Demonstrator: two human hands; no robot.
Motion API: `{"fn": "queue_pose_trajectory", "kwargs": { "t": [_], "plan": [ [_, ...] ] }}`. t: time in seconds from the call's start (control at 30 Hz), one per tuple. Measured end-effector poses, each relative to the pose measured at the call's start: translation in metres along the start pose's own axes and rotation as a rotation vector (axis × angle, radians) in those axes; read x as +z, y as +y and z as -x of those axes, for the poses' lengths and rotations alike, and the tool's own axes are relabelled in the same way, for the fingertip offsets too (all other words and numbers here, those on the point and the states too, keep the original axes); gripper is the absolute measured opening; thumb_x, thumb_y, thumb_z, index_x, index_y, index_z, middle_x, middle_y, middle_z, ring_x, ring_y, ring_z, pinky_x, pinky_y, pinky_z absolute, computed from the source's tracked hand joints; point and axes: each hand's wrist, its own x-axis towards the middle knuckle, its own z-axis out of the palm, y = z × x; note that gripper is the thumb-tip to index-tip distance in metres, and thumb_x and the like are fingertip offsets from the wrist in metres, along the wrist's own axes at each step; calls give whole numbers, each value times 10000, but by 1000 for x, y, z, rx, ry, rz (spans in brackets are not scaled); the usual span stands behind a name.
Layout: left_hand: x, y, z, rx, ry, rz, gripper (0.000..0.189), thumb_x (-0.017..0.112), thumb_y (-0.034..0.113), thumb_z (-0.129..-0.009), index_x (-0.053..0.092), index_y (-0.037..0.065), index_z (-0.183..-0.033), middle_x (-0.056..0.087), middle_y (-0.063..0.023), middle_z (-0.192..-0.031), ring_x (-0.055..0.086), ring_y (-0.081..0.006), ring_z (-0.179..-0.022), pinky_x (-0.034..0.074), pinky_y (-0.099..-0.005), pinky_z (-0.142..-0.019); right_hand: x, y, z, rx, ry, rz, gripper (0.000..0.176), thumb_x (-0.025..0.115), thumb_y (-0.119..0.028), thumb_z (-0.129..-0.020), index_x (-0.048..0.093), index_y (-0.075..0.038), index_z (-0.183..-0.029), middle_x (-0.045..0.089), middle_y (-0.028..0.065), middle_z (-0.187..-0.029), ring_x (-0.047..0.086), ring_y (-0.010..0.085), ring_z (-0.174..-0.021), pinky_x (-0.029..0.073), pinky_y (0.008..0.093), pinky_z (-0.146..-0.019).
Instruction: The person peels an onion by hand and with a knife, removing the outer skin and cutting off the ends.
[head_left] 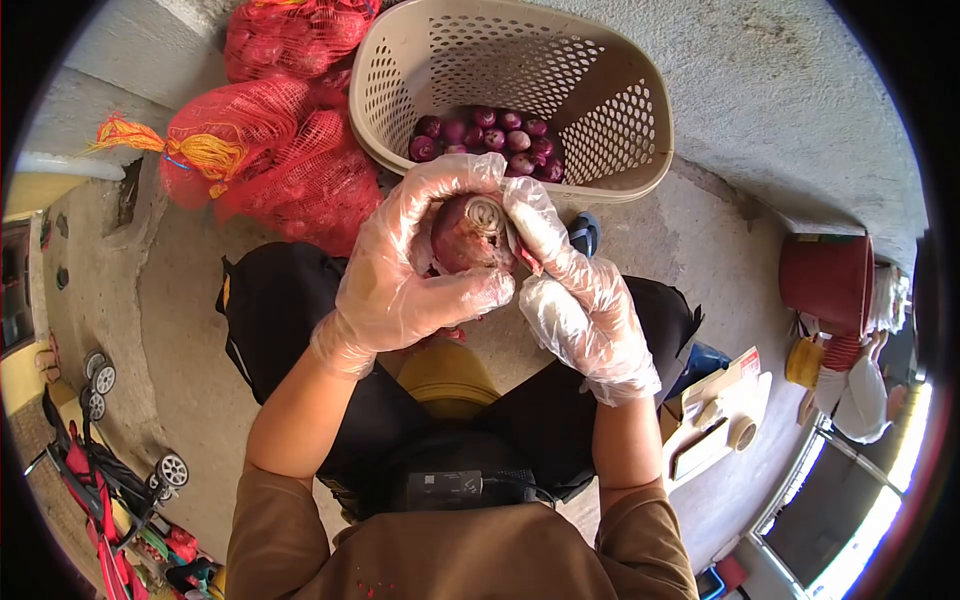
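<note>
A red onion (462, 238) sits in my left hand (395, 265), whose gloved fingers and thumb curl around it. Its pale cut end faces up toward me, and its outer skin looks partly torn. Against the onion's right side is my right hand (580, 290), also in a clear plastic glove, with thumb and fingers pinching a strip of onion skin (527, 258). Below both hands, between my knees, stands a yellow container (447, 372); its inside is mostly hidden. Just beyond my hands is a beige perforated basket (640, 95) with several purple peeled onions (518, 140) at its bottom.
Red mesh sacks of onions (270, 150) lie to the left of the basket. One blue slipper (584, 233) rests on the floor by the basket. A dark red bin (826, 280) and cardboard (715, 415) are on the right; a folded stroller (100, 490) is at lower left.
</note>
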Motion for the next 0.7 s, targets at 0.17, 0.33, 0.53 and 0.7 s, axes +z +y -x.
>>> {"fn": "queue_pose_trajectory", "kwargs": {
  "t": [0.17, 0.33, 0.53, 0.7],
  "plan": [
    [1, 3, -1, -26, -4, 50, 652, 772, 8, -719, 489, 15, -1307, 515, -78, -1271, 493, -165, -1212, 383, -331, -1064, -1, -2, -1, 0, 28, -3, 544, 562, -21, -899, 468, -58, -1433, 529, 143, -1420, 515, 274, -1307, 366, 314, -1060],
    [-1, 1, -2, 10, -64, 34, 658, 746, -6, -720, 478, 14, -1321, 506, -85, -1297, 484, -168, -1230, 374, -336, -1071, -4, -1, 2, 43, 74, -74, 531, 550, 8, -900, 477, -43, -1424, 506, 139, -1442, 497, 245, -1317, 342, 331, -1091],
    [0, 1, 0, -20, -49, 124, 671, 713, -22, -723, 458, 7, -1343, 490, -91, -1316, 472, -171, -1242, 373, -337, -1070, -10, 9, 3, -72, 84, -63, 575, 528, 36, -883, 438, -31, -1447, 447, 147, -1489, 448, 241, -1355, 321, 323, -1095],
    [-3, 1, 0, -31, -28, 63, 724, 746, 132, -757, 404, 0, -1381, 485, -168, -1366, 496, -240, -1252, 401, -392, -1073, -6, 8, 3, -75, 16, -74, 700, 560, 17, -875, 298, -55, -1520, 365, 156, -1540, 425, 265, -1373, 340, 332, -1086]
  ]
}}
